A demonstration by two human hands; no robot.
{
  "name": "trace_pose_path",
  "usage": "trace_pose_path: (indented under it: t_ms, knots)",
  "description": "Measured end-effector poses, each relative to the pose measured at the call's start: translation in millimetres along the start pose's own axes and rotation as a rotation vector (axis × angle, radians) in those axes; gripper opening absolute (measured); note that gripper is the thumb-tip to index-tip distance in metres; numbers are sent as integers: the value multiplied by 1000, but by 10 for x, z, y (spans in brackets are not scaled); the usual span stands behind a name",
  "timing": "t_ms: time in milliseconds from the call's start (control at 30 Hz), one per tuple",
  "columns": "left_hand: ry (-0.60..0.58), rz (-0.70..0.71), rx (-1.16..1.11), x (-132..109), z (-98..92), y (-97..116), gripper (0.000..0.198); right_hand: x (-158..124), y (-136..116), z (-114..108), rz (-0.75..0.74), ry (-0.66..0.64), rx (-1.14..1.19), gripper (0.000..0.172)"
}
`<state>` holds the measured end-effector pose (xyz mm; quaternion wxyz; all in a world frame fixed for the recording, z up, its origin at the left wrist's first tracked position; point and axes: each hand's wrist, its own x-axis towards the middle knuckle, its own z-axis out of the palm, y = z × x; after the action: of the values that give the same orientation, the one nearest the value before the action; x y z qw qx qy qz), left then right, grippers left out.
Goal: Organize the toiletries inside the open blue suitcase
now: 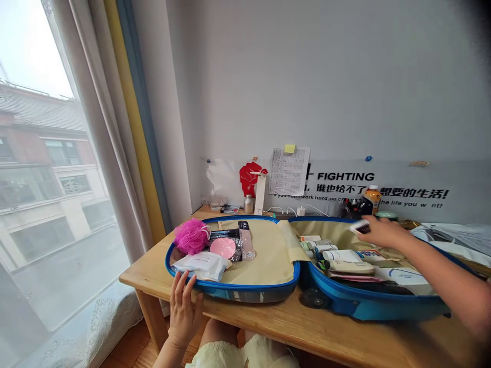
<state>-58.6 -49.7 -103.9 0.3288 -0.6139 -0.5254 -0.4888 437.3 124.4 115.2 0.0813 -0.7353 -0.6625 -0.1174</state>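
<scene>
A blue suitcase (pixel 245 294) lies open on a wooden desk (pixel 291 327). My left hand (pixel 184 306) rests open, fingers spread, against the front rim of the suitcase's left half, just below a white wipes packet (pixel 203 266). That half also holds a pink bath pouf (pixel 191 236), a pink round pad (pixel 223 248) and dark flat packets. My right hand (pixel 379 231) reaches over the right half, closed on a small white and dark object (pixel 359 227). Beneath it lie several tubes and boxes of toiletries (pixel 347 260).
A large window with curtains (pixel 126 133) fills the left. Along the wall at the desk's back stand a bottle (pixel 371 199), a small metal jar (pixel 248 204), a charger with cables and a taped paper sheet (pixel 288 171). White bags (pixel 452 237) lie at the right.
</scene>
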Motion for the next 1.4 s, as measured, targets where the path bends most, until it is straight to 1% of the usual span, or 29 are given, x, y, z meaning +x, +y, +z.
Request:
trace_pose_path:
  t_ms: [67,167,267,333,367,400,467,533,633,733,833,900,967,1067,1167,1233,1300,1400]
  knots:
    - [-3,0,-2,3,-3,1,55,58,-466,-112,-162,-6,59,70]
    - [-4,8,0,6,-9,4,55,32,-1390,-158,-474,-19,158,76]
    - [-11,-1,3,3,-15,16,54,-130,-2346,-83,-765,-48,229,76]
    - [-19,-21,5,-3,-16,27,53,-256,-2868,-9,-881,-61,257,72]
    - [-23,-27,6,-7,-16,32,52,-310,-3077,27,-912,-67,263,66]
    - [-26,-32,6,-12,-15,35,51,-354,-3251,59,-935,-71,270,56]
    - [-30,-40,3,-19,-12,37,51,-409,-3500,112,-956,-70,280,44]
    - [-34,-43,-1,-25,-8,34,51,-430,-3645,157,-963,-70,287,41]
    - [-33,-45,-4,-29,-7,30,50,-431,-3748,223,-971,-116,281,37]
    - [-33,-48,-5,-28,-13,31,50,-413,-3768,256,-992,-176,291,35]
    - [-33,-48,-2,-24,-19,33,51,-358,-3692,178,-1011,-187,344,32]
    - [-30,-44,-1,-21,-20,29,51,-296,-3551,51,-1008,-170,397,31]
    - [-26,-33,-1,-22,-15,19,51,-223,-3314,-109,-991,-148,452,32]
    - [-18,-15,-5,-33,-1,-4,53,-105,-2771,-321,-919,-137,502,28]
    - [-11,-5,-14,-47,8,-22,53,16,-2079,-422,-781,-164,499,30]
    - [-11,-6,-19,-49,6,-29,53,77,-1605,-424,-684,-196,474,32]
    - [-13,-10,-21,-44,1,-32,54,92,-1170,-385,-611,-241,440,31]
    - [-12,-6,-17,-32,-5,-34,54,-13,-652,-276,-551,-339,388,24]
